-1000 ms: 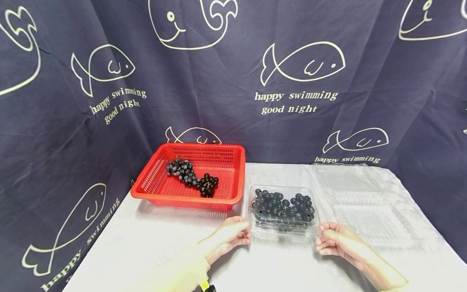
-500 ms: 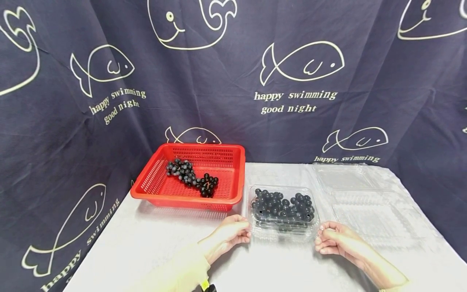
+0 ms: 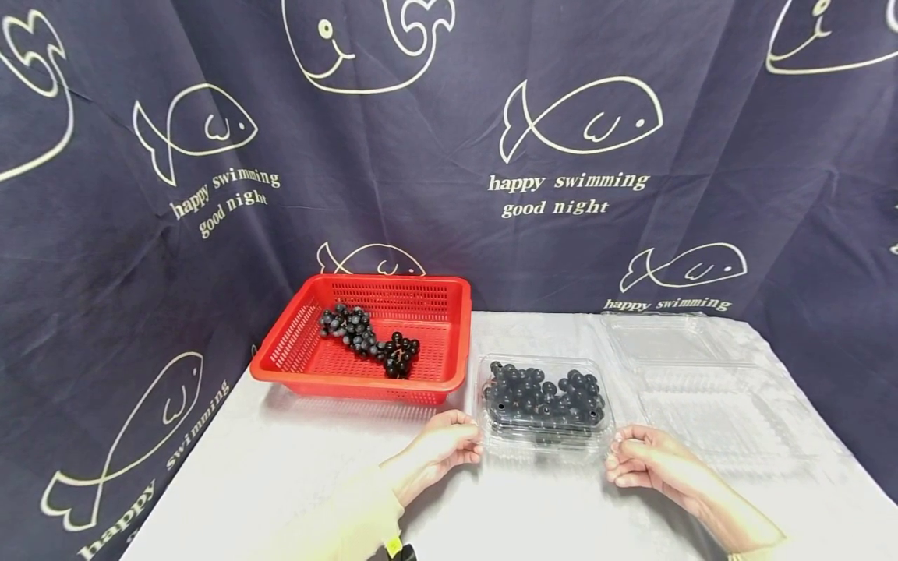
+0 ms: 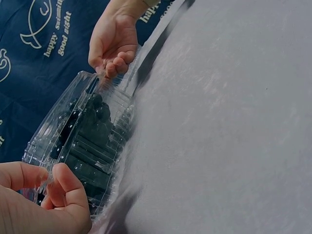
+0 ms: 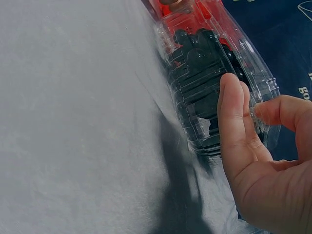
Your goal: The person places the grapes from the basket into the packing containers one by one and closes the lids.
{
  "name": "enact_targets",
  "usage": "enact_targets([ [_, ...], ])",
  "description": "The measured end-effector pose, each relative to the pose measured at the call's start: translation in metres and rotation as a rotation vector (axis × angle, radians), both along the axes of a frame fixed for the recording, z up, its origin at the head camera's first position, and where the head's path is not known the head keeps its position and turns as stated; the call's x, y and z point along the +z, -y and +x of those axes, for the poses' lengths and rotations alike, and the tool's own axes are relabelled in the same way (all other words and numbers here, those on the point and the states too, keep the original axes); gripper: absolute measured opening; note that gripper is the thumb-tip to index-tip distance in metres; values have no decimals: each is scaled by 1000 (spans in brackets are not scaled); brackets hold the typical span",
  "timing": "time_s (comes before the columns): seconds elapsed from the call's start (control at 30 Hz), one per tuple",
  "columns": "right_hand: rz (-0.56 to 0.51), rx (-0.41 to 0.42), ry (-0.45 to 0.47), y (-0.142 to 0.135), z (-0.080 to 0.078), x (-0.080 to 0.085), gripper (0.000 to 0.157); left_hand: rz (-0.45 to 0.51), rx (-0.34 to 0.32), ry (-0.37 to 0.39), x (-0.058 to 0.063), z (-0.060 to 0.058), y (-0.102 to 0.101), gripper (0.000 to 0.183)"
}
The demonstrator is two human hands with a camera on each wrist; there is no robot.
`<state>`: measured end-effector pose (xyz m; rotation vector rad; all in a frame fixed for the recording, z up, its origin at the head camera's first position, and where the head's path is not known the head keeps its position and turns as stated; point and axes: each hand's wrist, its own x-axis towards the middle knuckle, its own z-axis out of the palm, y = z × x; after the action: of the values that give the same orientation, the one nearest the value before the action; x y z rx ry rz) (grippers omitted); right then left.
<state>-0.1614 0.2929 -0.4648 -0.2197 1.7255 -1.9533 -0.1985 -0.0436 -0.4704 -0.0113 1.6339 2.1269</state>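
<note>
A clear plastic clamshell box [image 3: 543, 450] with its lid down stands on the table, and dark grapes [image 3: 540, 393] fill much of it. At its near left corner my left hand [image 3: 440, 448] pinches the rim between thumb and fingers. My right hand [image 3: 648, 463] pinches the rim at the near right corner in the same way. The left wrist view shows the left thumb and fingertips meeting on the edge of the clamshell box [image 4: 90, 146]. In the right wrist view the right thumb and a finger press the rim of the clamshell box [image 5: 200, 92] from both sides.
A red plastic basket [image 3: 365, 383] stands at the back left, holding dark grape bunches [image 3: 358, 335]. Clear plastic containers [image 3: 722, 421] lie open along the right side of the white-covered table [image 3: 533, 522]. Behind hangs a dark blue curtain [image 3: 449, 195] with fish drawings.
</note>
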Motion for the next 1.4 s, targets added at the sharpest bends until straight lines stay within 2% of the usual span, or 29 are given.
enact_targets([
  [0.23, -20, 0, -11, 1, 1, 1, 9, -5, 13, -3, 1, 0, 0, 20],
  [0.43, -29, -8, -58, 1, 2, 0, 9, -4, 17, -13, 3, 0, 0, 21],
  [0.7, -1, -17, -42, 2, 3, 2, 8, -19, 5, -16, 1, 1, 1, 20],
  [0.83, 99, -56, -43, 2, 4, 3, 12, -41, -18, -31, 1, 1, 2, 18],
  [0.97, 207, -93, -87, 3, 7, 6, 18, -96, -49, -47, 2, 0, 5, 17],
  [1.17, 351, -160, -157, 8, 10, 11, 37, -167, -35, -84, 4, -1, 13, 26],
  [1.3, 472, -219, -236, 11, 14, 15, 48, -204, -29, -118, 6, -2, 18, 27],
  [1.4, 574, -276, -333, 15, 18, 17, 49, -231, -41, -147, 10, -1, 23, 24],
])
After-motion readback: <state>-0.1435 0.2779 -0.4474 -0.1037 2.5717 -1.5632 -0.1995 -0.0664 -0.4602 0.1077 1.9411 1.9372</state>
